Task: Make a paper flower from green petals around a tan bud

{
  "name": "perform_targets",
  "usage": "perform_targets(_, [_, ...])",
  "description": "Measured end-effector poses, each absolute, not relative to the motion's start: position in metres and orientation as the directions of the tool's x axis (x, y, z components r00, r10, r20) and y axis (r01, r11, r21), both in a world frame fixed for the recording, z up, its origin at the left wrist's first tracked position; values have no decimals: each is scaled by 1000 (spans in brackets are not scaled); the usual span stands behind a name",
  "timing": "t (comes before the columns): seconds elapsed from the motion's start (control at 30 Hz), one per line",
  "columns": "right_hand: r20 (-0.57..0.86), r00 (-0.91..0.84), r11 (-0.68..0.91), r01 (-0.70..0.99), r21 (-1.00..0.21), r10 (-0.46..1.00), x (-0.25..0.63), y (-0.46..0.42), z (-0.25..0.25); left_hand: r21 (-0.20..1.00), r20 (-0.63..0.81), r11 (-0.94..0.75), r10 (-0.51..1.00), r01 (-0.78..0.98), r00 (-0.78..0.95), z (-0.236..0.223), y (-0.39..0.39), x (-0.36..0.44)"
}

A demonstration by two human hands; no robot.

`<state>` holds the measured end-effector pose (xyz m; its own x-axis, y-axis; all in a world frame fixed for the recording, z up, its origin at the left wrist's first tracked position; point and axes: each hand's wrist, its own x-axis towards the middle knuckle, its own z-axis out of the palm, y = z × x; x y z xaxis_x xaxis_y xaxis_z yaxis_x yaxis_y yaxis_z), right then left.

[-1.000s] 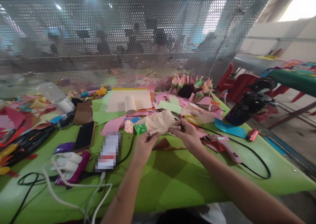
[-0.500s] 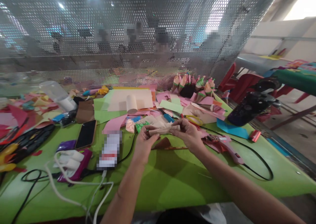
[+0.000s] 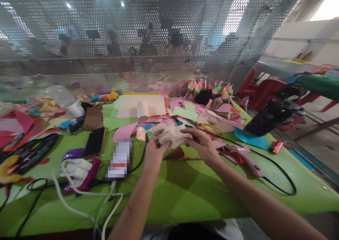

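A crinkled piece of cream paper (image 3: pixel 173 135) is stretched between my two hands, above the green table (image 3: pixel 182 194). My left hand (image 3: pixel 155 146) pinches its left end between thumb and fingers. At the other end, my right hand (image 3: pixel 201 143) grips the paper the same way. Below the paper lies a brown paper piece (image 3: pixel 175 153), with a thin stick-like thing beside it. Right of my right hand rests a pink glue gun (image 3: pixel 250 161) with a black cord. A crumpled pale-pink piece (image 3: pixel 141 134) sits just beyond my left hand.
Two phones (image 3: pixel 94 142) and a magenta power strip (image 3: pixel 83 176) with white cables lie on the left. Coloured paper sheets (image 3: pixel 124 107) and several paper cones (image 3: pixel 197 88) fill the back, before a perforated metal screen (image 3: pixel 159 67). A dark bottle (image 3: pixel 267 114) stands at right.
The cream paper was a narrow folded strip seen nearly edge-on; now it is opened out and shows a wider, crinkled face. Both hands keep hold of it. The view has shifted slightly.
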<state>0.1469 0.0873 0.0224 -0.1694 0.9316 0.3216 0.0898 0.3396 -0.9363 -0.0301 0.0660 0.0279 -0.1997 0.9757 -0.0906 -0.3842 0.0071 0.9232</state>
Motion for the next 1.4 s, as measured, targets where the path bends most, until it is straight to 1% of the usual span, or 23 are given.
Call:
perform_targets(0.1, [384, -251, 428, 149, -892, 889, 149, 85, 29, 920, -97, 11, 975, -392, -201, 29, 66, -31])
perform_targets(0.23, [423, -367, 526, 250, -813, 828, 152, 83, 36, 888, -106, 7, 976, -460, -191, 29, 66, -31])
perform_targets(0.33, [457, -361, 565, 300, -768, 813, 153, 84, 33, 873, -128, 23, 975, -487, -184, 29, 65, -32])
perform_targets(0.43, [493, -308, 575, 296, -763, 814, 151, 88, 29, 871, -157, 55, 973, -489, -171, 30, 65, -32])
perform_targets(0.57, [480, -251, 534, 240, -811, 841, 150, 90, 31, 870, -177, 85, 973, -486, -147, 32, 64, -31])
perform_targets(0.67, [446, -205, 483, 195, -854, 871, 149, 90, 33, 872, -142, 65, 982, -485, -123, 33, 63, -30])
perform_targets(0.77, [377, -149, 399, 165, -902, 914, 148, 88, 32, 873, -97, 38, 991, -486, -97, 32, 63, -29])
perform_targets(0.87, [284, -76, 292, 141, -946, 956, 145, 86, 31, 865, -110, 48, 989, -500, -96, 32, 61, -30])
perform_targets(0.97, [265, -31, 267, 133, -955, 964, 143, 86, 31, 859, -100, 57, 993, -508, -57, 34, 59, -30])
perform_targets(1.1, [258, -32, 260, 137, -956, 966, 142, 88, 28, 915, -46, 37, 999, -401, -11, 34, 59, -29])
perform_targets(1.17, [268, -61, 274, 138, -952, 961, 145, 88, 27, 930, -61, 48, 998, -365, -25, 32, 61, -28])
perform_targets(1.27, [305, -209, 342, 167, -925, 929, 150, 89, 28, 913, -112, 79, 992, -400, -59, 29, 64, -30])
perform_targets(1.33, [344, -313, 420, 220, -880, 885, 154, 90, 30, 892, -139, 94, 988, -442, -71, 28, 65, -32])
perform_targets(1.4, [388, -353, 491, 274, -827, 851, 156, 91, 31, 875, -161, 114, 985, -470, -60, 28, 66, -33])
